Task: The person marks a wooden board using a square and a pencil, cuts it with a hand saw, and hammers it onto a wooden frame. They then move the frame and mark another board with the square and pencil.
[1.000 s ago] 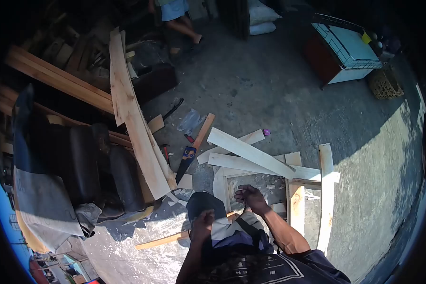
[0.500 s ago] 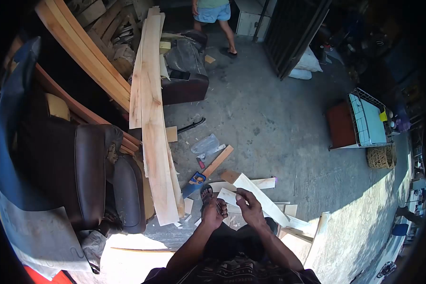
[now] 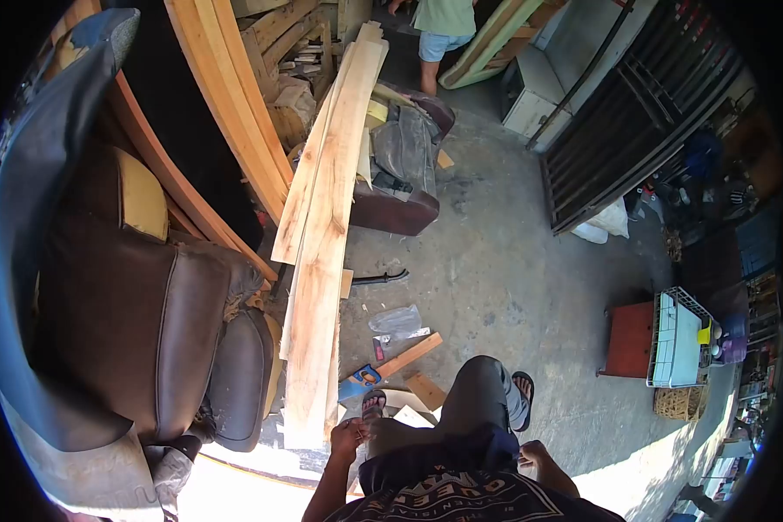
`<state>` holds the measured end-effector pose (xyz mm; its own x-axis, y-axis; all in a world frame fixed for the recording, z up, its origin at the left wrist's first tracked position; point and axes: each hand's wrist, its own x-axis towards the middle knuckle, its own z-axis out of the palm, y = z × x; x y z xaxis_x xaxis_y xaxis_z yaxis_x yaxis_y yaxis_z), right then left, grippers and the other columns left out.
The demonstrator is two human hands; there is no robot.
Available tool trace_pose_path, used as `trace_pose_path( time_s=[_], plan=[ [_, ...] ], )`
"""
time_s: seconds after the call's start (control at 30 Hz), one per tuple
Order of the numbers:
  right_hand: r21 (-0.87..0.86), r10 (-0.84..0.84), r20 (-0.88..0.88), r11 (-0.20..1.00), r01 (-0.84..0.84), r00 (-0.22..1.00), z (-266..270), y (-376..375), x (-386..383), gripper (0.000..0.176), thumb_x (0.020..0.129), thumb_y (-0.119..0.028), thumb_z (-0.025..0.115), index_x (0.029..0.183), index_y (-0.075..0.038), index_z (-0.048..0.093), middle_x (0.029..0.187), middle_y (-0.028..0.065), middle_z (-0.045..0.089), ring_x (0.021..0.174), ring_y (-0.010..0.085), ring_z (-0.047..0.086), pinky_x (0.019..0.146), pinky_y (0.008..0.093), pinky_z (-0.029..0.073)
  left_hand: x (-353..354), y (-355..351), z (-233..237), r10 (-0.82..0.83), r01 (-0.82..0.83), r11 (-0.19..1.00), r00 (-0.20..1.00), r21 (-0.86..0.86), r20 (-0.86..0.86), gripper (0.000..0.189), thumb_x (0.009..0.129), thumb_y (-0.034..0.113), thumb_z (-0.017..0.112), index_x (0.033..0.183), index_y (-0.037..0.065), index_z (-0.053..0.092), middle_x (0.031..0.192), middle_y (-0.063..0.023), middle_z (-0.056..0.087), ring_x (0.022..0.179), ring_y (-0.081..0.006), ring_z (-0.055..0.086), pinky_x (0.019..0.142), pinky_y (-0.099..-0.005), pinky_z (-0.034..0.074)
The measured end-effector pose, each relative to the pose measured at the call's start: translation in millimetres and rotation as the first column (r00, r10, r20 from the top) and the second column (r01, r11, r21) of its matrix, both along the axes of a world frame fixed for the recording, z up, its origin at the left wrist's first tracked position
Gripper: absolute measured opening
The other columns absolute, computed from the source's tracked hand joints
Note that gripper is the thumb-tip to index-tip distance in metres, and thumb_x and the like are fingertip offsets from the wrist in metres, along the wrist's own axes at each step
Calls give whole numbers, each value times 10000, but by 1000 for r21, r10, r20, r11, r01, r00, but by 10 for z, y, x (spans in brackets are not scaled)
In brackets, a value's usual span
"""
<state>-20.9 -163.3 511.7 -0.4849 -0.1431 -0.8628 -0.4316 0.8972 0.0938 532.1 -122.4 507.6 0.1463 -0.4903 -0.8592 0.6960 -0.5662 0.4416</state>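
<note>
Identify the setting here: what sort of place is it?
Most likely a small carpentry or furniture workshop. Long planks are stacked over a concrete floor, a handsaw lies among wood offcuts, and a brown leather armchair sits beside them.

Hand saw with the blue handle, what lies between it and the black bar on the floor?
Head view: a crumpled clear plastic bag lies on the concrete between the hand saw and the black bar.

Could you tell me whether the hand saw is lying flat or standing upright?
Lying flat: the hand saw rests on the concrete floor, beside planks.
</note>
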Motion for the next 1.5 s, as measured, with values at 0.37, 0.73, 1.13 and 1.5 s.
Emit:
trace_pose_path(
  time_s=[0.37, 0.73, 1.13, 1.5],
  plan=[
    [-449, 268, 437, 892, -51, 859, -899, -4123, 248, 224, 932, -192, 570, 1120, -96, 646, 887, 101, 689, 691, 237, 681, 619, 407, 582, -707, -1820, 197, 264, -263, 965, 962, -23, 76, 293, 949, 58, 602, 1206, -73, 550, 973, -172, 693, 845, -249, 707, 787, -363, 602],
    [-586, 490, 605, 808, -67, 628, -874, -7421, 594, 216, 929, -84, 590, 1138, -62, 637, 821, 136, 663, 593, 220, 640, 446, 353, 492, -2214, -3155, 1142, 367, -358, 930, 917, -83, 159, 151, 945, 179, 698, 995, 61, 617, 904, -55, 674, 850, -144, 663, 794, -294, 553],
    [-207, 842, 537, 69, -976, -54, -1161, -6435, 1162, 229, 919, -149, 608, 1107, -27, 655, 854, 133, 672, 672, 236, 657, 523, 355, 520, -3380, -3148, 1270, 766, -753, 642, 622, -144, 164, 175, 913, 229, 743, 930, 72, 669, 783, 23, 642, 713, -63, 562, 667, -225, 433],
    [-478, 656, 103, -627, -615, -748, -1151, -5864, 3267, 302, 938, -227, 567, 1140, -48, 700, 873, 114, 729, 722, 207, 716, 643, 356, 562, -4541, -2774, 835, 931, -986, 159, 136, -40, 339, 220, 939, 224, 710, 1009, 17, 740, 865, 11, 685, 832, -66, 582, 796, -258, 463]
  ],
)
